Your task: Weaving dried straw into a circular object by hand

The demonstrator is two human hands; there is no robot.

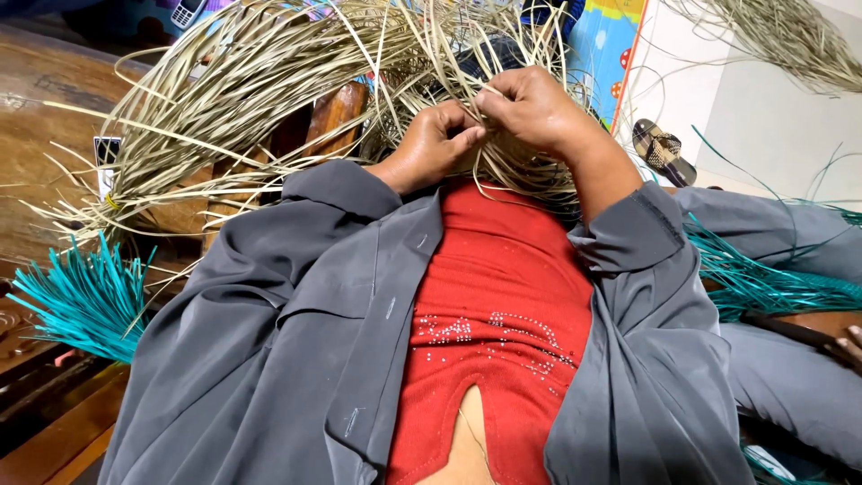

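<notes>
Left hand [431,144] curled shut, pinching pale straw strips [269,81] against the lap. Right hand [530,108] just beside, touching it, fingers likewise closed on the same strips. Loose strand ends fanning out above and left of both hands, crowding that side. Teal strips [81,301] well below-left; sandal [663,151] right of the right hand on bare floor.

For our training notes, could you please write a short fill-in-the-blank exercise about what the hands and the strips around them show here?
1. Both hands, the left hand and the right hand, pinch thin strips of pale ____ colour.
2. The bundle of dyed strips at the lower left is ____.
3. Under the open grey shirt is a ____ top.

Missing words: straw; teal; red
</notes>
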